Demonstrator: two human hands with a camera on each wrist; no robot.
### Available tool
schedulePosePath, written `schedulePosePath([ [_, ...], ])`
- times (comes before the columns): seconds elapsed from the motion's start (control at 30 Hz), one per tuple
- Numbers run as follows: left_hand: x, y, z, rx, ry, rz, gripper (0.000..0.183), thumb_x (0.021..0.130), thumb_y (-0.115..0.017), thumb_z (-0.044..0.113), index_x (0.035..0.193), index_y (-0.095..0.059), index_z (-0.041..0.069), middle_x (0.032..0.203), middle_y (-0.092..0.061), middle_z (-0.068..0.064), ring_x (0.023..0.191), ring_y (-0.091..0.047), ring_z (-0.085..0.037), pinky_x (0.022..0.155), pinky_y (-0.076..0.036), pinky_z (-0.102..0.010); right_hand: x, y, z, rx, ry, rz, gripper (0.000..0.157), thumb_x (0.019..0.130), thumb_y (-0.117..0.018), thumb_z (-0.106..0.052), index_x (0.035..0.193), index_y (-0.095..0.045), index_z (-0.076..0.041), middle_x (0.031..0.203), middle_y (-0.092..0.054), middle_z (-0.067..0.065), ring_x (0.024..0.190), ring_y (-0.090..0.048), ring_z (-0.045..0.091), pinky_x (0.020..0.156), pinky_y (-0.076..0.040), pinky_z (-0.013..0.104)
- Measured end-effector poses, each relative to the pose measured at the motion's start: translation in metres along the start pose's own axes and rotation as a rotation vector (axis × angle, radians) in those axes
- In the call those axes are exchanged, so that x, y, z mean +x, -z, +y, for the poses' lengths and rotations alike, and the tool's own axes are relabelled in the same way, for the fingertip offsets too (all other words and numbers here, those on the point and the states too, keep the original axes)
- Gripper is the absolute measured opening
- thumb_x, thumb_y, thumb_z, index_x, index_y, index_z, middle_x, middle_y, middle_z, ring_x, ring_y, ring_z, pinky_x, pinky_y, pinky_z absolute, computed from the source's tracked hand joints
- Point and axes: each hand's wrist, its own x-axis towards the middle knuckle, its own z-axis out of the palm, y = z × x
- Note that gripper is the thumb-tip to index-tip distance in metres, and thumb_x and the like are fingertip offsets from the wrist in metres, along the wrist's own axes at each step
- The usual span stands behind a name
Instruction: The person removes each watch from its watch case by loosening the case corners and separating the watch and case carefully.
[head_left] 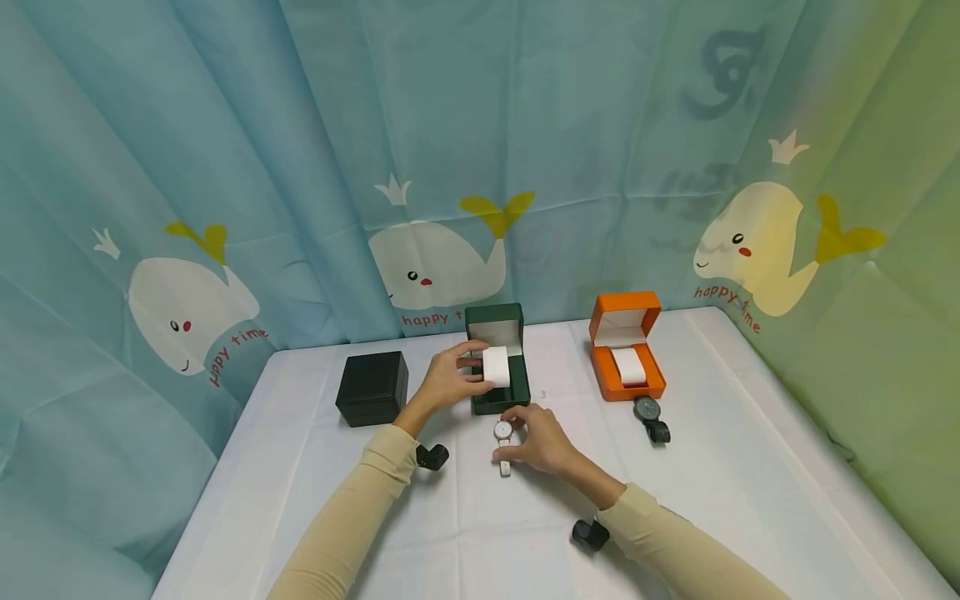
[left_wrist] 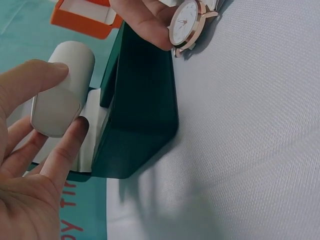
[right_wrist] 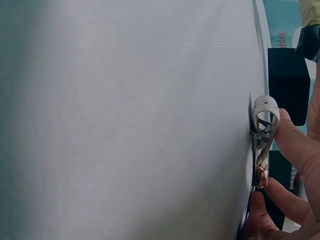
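Two hands: the left hand (head_left: pixel 448 379) pinches the white cushion (head_left: pixel 496 367) between thumb and fingers; the right hand (head_left: pixel 546 442), lower in the head view, holds the white-strap watch (head_left: pixel 503 432) between thumb and fingers.
White cushion: it is at the frame's centre, over the green box (head_left: pixel 489 407); its rounded surface looks smooth, so a weak pinch could let it slip.
White-strap watch: it is just below the green box in the frame, dial up; whether it is lifted from the table (head_left: pixel 465 533), I cannot tell. If fingers catch only one end, the case could swing and knock.
Green box: it stands open, and a careless wrist could push it or tip the lid.
Dark watch (head_left: pixel 647 409): right of centre, just beside the orange box (head_left: pixel 607 392); a wide right-hand movement could disturb it.
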Motion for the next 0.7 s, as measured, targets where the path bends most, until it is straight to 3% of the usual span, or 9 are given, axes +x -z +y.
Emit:
schedulePosePath([
  [0.23,0.001,0.001,-0.001,0.0,0.012,-0.006,0.063,0.081,-0.081,-0.008,0.139,-0.056,-0.007,0.144,-0.05,-0.029,0.122,-0.06,-0.049,0.086,-0.06,-0.038,0.0,0.002,-0.002,-0.005,-0.001,-0.011,0.055,0.071,-0.096,-0.028,0.115,-0.072,-0.006,0.097,-0.063,0.005,0.091,-0.054,0.022,0.083,-0.048,0.042],
  [0.5,0.013,-0.001,-0.033,0.001,0.029,0.008,0.069,0.08,-0.083,-0.007,0.143,-0.055,-0.003,0.149,-0.047,-0.027,0.123,-0.06,-0.048,0.086,-0.06,-0.038,0.001,0.002,-0.001,-0.005,-0.015,-0.018,0.054,0.072,-0.096,-0.029,0.115,-0.072,-0.007,0.096,-0.063,0.004,0.092,-0.054,0.022,0.084,-0.048,0.042],
  [0.7,0.014,-0.001,-0.036,-0.005,0.024,0.023,0.067,0.079,-0.086,-0.003,0.14,-0.059,0.004,0.146,-0.052,-0.023,0.119,-0.064,-0.044,0.085,-0.06,-0.038,0.0,0.003,0.0,0.005,0.012,-0.023,0.052,0.074,-0.095,-0.027,0.115,-0.072,-0.006,0.097,-0.061,0.006,0.091,-0.053,0.022,0.082,-0.048,0.041],
])
